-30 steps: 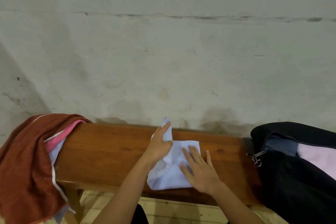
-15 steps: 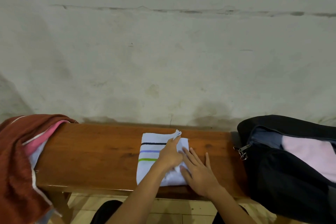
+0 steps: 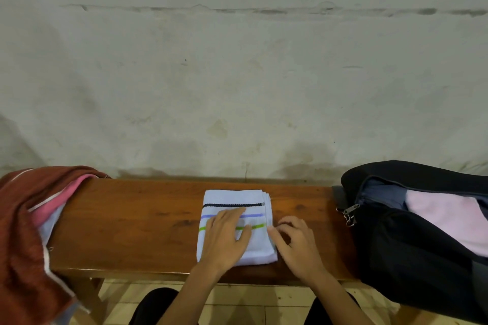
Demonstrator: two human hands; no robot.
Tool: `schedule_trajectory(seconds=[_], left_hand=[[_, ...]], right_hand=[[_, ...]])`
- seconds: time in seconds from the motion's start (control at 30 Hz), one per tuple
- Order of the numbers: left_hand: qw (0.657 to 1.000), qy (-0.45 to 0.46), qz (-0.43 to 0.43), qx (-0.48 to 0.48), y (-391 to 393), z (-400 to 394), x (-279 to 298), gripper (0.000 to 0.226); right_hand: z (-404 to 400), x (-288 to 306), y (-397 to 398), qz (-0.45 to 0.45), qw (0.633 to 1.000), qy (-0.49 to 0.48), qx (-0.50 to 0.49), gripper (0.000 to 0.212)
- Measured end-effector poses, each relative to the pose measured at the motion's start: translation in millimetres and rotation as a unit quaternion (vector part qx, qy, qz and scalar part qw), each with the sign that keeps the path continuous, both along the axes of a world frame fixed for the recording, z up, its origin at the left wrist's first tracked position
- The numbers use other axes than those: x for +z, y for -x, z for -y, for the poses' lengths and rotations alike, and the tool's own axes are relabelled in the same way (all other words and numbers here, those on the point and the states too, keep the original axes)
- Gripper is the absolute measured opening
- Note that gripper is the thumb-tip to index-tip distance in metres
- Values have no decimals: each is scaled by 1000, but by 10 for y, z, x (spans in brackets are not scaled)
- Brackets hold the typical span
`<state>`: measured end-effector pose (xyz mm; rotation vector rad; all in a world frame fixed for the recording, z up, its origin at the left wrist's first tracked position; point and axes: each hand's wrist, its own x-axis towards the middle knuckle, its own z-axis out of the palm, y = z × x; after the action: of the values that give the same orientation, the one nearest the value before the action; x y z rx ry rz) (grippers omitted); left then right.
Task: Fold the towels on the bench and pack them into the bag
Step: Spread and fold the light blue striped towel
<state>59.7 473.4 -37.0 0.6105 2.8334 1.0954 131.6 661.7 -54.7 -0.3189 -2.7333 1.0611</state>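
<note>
A white towel (image 3: 233, 196) with dark, purple and green stripes lies folded into a small rectangle in the middle of the wooden bench (image 3: 137, 221). My left hand (image 3: 224, 237) rests flat on top of it, fingers straight. My right hand (image 3: 295, 243) sits at the towel's right edge with curled fingers, thumb and fingertips pinching the stacked layers there. The black bag (image 3: 412, 261) lies unzipped on the bench's right end, with a pale pink towel (image 3: 449, 221) showing inside.
A heap of unfolded towels hangs over the bench's left end: a rust-brown one (image 3: 18, 232) on top, a pink one (image 3: 62, 196) and a light blue one (image 3: 51, 221) under it. A stained wall stands right behind the bench. Tiled floor lies below.
My left hand brought the towel's raised half down, then slid left to lie flat on the folded towel. My right hand moved from pressing flat to curling at the right edge.
</note>
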Motion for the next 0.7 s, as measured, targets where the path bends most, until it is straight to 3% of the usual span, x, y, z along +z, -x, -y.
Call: schedule_trajectory(seconds=[0.13,0.23,0.37,0.5,0.63,0.7], left_hand=[[980,148,-101,-83,-62,150,-64,86],[976,170,-86,-107,-147,245,-145,82],[950,267,-81,-142,-198,367,-176,71],[942,259,-131,-166,-232,458,-213,56],[945,258,-104,-170,-237,497,-171,94],[947,268,-110,-140,-235,545,-191,97]], right_hand=[[137,160,-9,86,996,35,-2,44],[200,206,-25,122,991,47,-20,37],[277,229,-44,117,992,48,-28,31],[348,229,-64,138,988,46,-54,24],[397,251,-93,154,985,31,-66,23],[410,267,-99,162,985,29,-60,19]])
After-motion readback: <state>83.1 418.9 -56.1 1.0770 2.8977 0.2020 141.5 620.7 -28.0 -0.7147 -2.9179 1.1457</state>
